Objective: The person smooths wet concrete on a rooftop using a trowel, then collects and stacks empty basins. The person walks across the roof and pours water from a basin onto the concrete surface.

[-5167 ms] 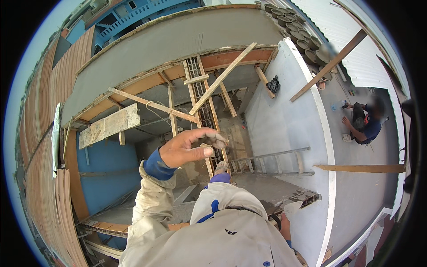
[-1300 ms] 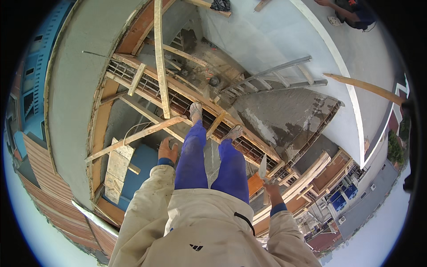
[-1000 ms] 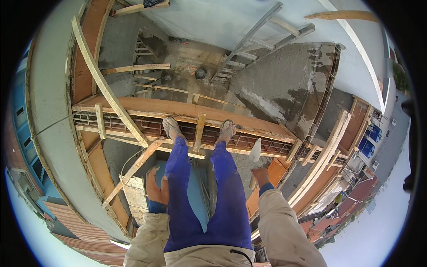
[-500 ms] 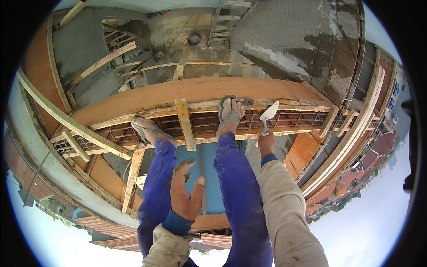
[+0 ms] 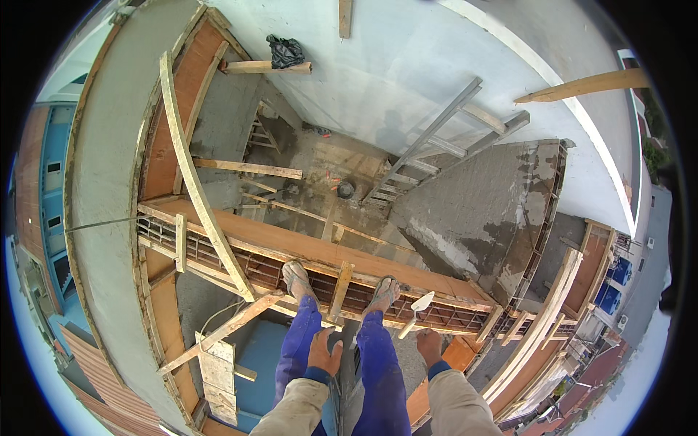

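Note:
A pointed trowel [image 5: 416,313] with a pale blade and light handle rests on the near timber edge of the beam formwork [image 5: 465,328], right of my right foot. Just beside its handle, with a small gap between them, is my right hand [image 5: 430,346], its fingers curled and nothing visible in them. My left hand [image 5: 324,354] hangs in front of my left leg, empty, thumb apart from the fingers. My sandalled feet, left foot [image 5: 297,282] and right foot [image 5: 383,293], stand on the formwork, over a cage of steel bars [image 5: 254,270]. A short wooden crosspiece [image 5: 340,291] lies between them.
Below the formwork is a deep drop to a wet floor with a dark bucket [image 5: 345,190]. A ladder [image 5: 440,145] leans at the white wall. Long loose timbers lie left [image 5: 200,189] and right [image 5: 534,330]. A black plastic bag [image 5: 285,52] sits on a far beam.
The trowel has left my right hand and lies on the formwork edge. My left hand has lowered toward my leg. The view has tilted up, showing more of the far wall.

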Available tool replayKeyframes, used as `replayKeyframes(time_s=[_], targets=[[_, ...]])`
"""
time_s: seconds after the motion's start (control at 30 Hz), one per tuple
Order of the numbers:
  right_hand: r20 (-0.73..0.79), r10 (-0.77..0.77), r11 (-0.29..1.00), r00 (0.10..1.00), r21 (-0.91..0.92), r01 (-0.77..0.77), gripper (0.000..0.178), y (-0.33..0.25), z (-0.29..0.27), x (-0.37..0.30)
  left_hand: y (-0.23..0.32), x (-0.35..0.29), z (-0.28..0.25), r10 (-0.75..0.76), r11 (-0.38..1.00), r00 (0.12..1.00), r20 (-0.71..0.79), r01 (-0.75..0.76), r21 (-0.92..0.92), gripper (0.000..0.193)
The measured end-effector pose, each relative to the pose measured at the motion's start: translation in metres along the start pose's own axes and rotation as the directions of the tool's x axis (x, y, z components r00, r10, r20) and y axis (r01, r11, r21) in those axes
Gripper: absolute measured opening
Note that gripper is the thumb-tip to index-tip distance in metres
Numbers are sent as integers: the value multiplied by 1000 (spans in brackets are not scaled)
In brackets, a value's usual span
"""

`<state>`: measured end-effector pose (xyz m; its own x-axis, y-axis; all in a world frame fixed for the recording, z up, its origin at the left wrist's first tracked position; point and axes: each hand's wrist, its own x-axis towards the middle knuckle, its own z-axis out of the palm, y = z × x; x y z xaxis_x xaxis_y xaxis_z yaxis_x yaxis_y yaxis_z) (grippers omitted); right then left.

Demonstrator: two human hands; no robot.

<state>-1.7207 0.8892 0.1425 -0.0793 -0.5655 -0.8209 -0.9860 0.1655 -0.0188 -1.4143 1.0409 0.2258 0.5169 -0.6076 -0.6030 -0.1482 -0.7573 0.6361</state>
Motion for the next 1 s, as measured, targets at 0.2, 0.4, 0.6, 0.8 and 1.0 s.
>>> replayKeyframes(time_s=[0.2, 0.4, 0.6, 0.8, 1.0], targets=[[205, -103, 988, 973, -92, 124, 54, -26, -31, -81, -20, 9, -64, -43, 998, 974, -224, 49, 24, 43], [534, 18, 995, 845, 75, -69, 94, -58, -24, -188, -47, -7, -126, -204, 979, 941, -269, 202, -36, 45], [752, 38, 969, 658, -188, 159, 81, -108, -147, -265, -60, -48, -163, -297, 949, 908, -295, 314, 11, 37], [665, -178, 781, 725, -353, 515, 38, -146, -262, -334, -6, -86, -209, -405, 915, 850, -336, 376, -150, 47], [-218, -897, 441, 385, -404, 801, 33, -263, -437, -438, 35, -143, -259, -366, 930, 810, -457, 296, -220, 48]])
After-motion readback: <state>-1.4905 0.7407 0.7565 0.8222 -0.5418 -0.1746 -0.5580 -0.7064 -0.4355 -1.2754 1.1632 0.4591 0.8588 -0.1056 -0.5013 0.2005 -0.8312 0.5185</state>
